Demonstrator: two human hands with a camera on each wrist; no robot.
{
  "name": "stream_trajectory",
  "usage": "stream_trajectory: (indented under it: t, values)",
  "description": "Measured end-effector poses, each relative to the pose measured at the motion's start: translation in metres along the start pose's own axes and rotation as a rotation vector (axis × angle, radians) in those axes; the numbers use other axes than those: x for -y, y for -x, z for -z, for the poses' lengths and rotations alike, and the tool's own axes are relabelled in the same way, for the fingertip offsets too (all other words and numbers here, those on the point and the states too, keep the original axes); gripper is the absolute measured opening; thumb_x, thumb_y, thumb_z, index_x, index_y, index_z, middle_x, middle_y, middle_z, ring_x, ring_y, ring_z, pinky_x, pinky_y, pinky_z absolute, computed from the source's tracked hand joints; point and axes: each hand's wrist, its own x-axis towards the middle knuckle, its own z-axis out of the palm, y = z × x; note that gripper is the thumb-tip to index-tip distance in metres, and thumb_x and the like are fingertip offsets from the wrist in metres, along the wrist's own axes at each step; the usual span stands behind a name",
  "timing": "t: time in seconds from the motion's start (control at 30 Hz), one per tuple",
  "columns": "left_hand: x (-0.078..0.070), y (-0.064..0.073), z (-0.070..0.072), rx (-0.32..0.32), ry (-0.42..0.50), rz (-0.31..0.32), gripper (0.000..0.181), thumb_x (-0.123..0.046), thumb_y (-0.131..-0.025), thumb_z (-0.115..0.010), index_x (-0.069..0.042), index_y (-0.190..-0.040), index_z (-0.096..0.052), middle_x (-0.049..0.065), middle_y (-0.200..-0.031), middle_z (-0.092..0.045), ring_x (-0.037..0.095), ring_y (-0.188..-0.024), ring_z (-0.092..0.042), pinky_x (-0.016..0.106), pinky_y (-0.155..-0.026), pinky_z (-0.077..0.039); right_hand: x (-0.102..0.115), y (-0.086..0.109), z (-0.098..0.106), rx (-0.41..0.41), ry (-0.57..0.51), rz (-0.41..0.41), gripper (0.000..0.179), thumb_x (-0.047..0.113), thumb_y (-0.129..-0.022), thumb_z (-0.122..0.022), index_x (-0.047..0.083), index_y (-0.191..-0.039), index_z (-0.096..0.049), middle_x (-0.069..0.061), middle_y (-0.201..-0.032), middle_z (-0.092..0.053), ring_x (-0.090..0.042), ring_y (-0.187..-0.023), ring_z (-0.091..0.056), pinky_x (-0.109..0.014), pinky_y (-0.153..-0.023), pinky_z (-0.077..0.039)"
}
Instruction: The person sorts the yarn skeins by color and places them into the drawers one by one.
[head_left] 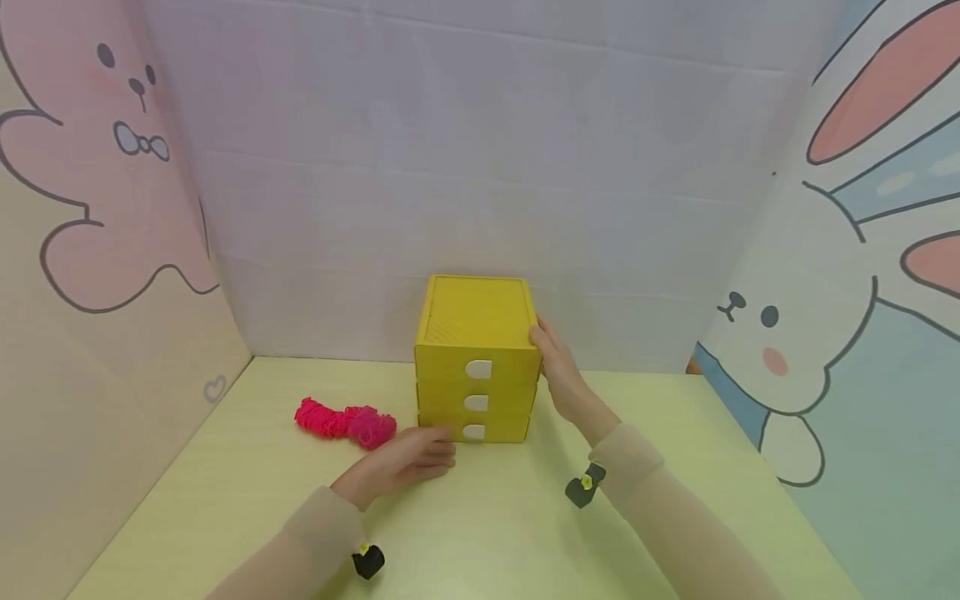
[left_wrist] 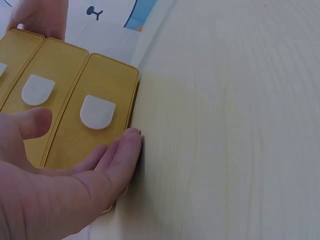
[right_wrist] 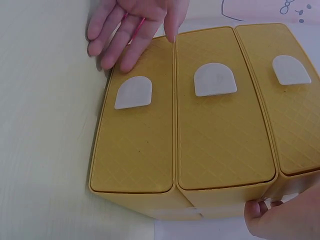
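Observation:
A yellow drawer box [head_left: 477, 312] with three stacked drawers stands on the table against the back wall. Each drawer front bears a white rounded tab; the bottom drawer's tab [left_wrist: 97, 112] shows close up in the left wrist view. My left hand [head_left: 405, 460] is at the lower left of the box, its loosely bent fingers in front of the bottom drawer [right_wrist: 134, 160]. Against the upper right side of the box rests my right hand [head_left: 564, 382], fingers extended along the side and thumb by the front top corner. All three drawers look closed.
Left of the box lies a bright pink, crinkled bundle [head_left: 322, 419], with a darker magenta bundle [head_left: 372, 427] against it. A white cloth wall [head_left: 480, 150] rises behind; printed side panels [head_left: 885, 433] flank the pale wooden table [head_left: 480, 533].

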Motion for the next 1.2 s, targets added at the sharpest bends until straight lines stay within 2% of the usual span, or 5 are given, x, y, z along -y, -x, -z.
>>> stream_trajectory:
  t: [0.2, 0.37, 0.77, 0.97, 1.2]
  values:
    - [0.001, -0.013, -0.008, 0.067, 0.035, 0.011, 0.061, -0.032, -0.111, -0.055, 0.012, -0.152, -0.044, 0.031, -0.147, -0.056, 0.042, -0.130, -0.064, 0.048, -0.113, -0.052, -0.001, 0.000, 0.001, 0.003, -0.002, 0.006, 0.066, 0.044, -0.115, -0.035, 0.022, -0.173, -0.013, 0.000, -0.178, -0.014, -0.024, -0.164, -0.011, -0.055, -0.133, -0.016]
    - [0.000, -0.020, -0.015, 0.096, 0.097, 0.027, 0.064, -0.034, -0.112, -0.055, 0.013, -0.154, -0.039, 0.032, -0.148, -0.054, 0.043, -0.132, -0.062, 0.048, -0.113, -0.052, 0.000, 0.000, 0.000, 0.002, -0.005, 0.004, 0.064, 0.044, -0.115, -0.034, 0.024, -0.173, -0.013, 0.001, -0.178, -0.015, -0.023, -0.164, -0.012, -0.054, -0.133, -0.017]
    - [0.004, -0.034, -0.025, 0.113, 0.256, 0.082, 0.065, -0.034, -0.112, -0.055, 0.019, -0.147, -0.042, 0.035, -0.145, -0.056, 0.046, -0.133, -0.061, 0.051, -0.114, -0.051, 0.000, 0.000, 0.000, 0.006, -0.005, 0.011, 0.063, 0.044, -0.115, -0.034, 0.025, -0.172, -0.015, 0.000, -0.178, -0.018, -0.025, -0.163, -0.017, -0.057, -0.132, -0.018]
    - [0.004, -0.039, -0.028, 0.113, 0.284, 0.127, 0.064, -0.034, -0.113, -0.050, 0.020, -0.145, -0.046, 0.036, -0.144, -0.058, 0.047, -0.136, -0.058, 0.050, -0.116, -0.049, 0.000, 0.001, 0.001, -0.004, -0.004, 0.012, 0.063, 0.043, -0.115, -0.034, 0.025, -0.172, -0.016, 0.000, -0.177, -0.019, -0.025, -0.163, -0.017, -0.056, -0.132, -0.019]
    - [0.005, -0.041, -0.030, 0.119, 0.310, 0.140, 0.062, -0.033, -0.114, -0.049, 0.020, -0.146, -0.046, 0.035, -0.145, -0.057, 0.045, -0.137, -0.058, 0.050, -0.115, -0.050, 0.000, 0.001, 0.000, 0.000, -0.002, 0.003, 0.064, 0.044, -0.115, -0.035, 0.024, -0.172, -0.016, 0.001, -0.177, -0.019, -0.023, -0.163, -0.016, -0.055, -0.132, -0.018]
